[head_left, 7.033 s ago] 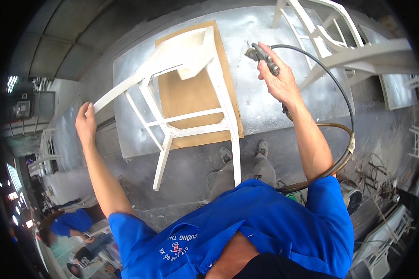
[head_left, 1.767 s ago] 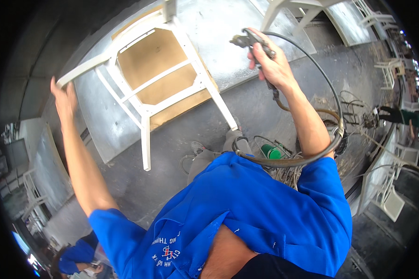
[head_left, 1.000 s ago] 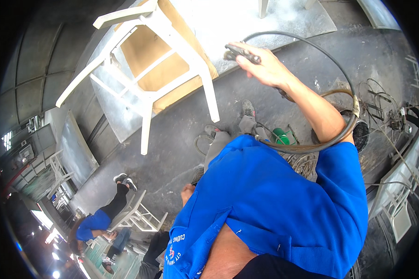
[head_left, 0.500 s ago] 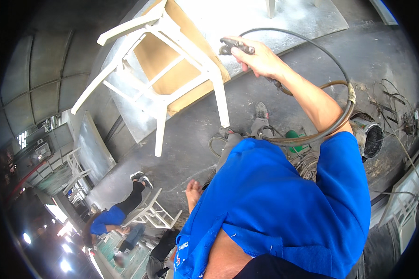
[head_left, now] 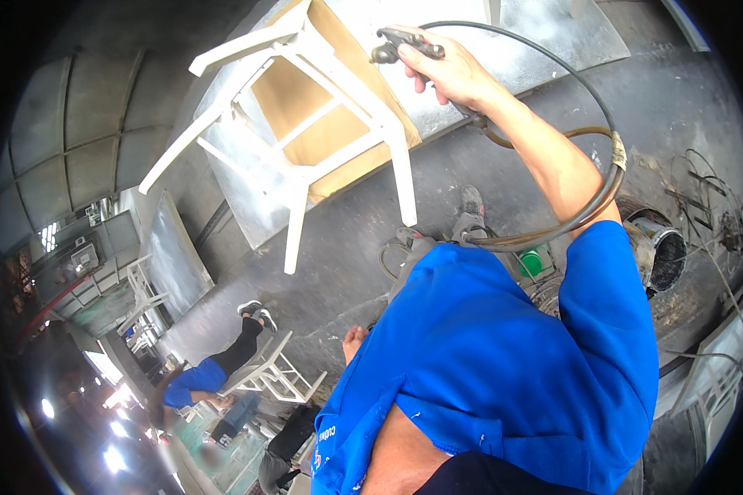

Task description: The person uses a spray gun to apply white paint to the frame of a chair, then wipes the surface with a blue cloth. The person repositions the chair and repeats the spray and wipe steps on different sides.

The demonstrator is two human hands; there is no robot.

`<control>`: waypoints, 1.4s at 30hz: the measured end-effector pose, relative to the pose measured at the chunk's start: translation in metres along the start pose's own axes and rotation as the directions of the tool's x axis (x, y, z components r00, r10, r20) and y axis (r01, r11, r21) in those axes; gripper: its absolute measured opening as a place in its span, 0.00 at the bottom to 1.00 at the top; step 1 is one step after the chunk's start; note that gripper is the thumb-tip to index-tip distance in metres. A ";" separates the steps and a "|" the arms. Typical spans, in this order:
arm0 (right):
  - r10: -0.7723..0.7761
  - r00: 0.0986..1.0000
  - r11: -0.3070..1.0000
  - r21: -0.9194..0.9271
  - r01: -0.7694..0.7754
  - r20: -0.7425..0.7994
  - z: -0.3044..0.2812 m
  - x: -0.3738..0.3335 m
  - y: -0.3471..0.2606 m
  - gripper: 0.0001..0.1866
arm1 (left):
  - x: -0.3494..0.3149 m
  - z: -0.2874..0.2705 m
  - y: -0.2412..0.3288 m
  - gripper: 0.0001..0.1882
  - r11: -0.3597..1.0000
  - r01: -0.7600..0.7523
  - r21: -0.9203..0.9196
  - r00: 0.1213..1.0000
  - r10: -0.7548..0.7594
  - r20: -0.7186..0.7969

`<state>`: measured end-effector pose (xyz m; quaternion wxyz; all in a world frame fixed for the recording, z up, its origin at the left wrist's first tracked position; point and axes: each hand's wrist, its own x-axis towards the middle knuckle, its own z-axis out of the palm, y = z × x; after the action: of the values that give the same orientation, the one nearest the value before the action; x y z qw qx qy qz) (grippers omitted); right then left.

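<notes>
- The spray gun [head_left: 409,43] was right of the white chair [head_left: 344,155], right hand [head_left: 452,78] curled around it.
- The hose [head_left: 618,151] looped over the forearm [head_left: 545,148], probably keeping clear of the chair.
- The left hand [head_left: 354,340], on the chair's near side, was half hidden; grip unclear.

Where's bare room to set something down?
Floor between the white chair and the co-worker's shoes; also the tabletop right of the brown board, though the spray gun overhangs part. Crowded: around the green container and dark bucket.

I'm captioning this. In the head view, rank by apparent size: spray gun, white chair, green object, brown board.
white chair, by overall outline
brown board, partly covered
spray gun, partly gripped
green object
</notes>
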<state>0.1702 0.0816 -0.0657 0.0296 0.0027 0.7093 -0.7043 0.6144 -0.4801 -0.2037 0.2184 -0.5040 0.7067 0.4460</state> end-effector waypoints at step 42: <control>-0.196 0.900 0.758 -0.643 -0.112 -0.388 0.375 -0.111 -0.030 0.27 | 0.366 -0.243 0.121 0.21 0.997 0.029 0.065 0.989 -0.038 0.140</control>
<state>0.2937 -0.2895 -0.0334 -0.1457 0.1322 0.8973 -0.3952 0.3935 -0.8646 -0.3090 0.2911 -0.4758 0.6944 0.4545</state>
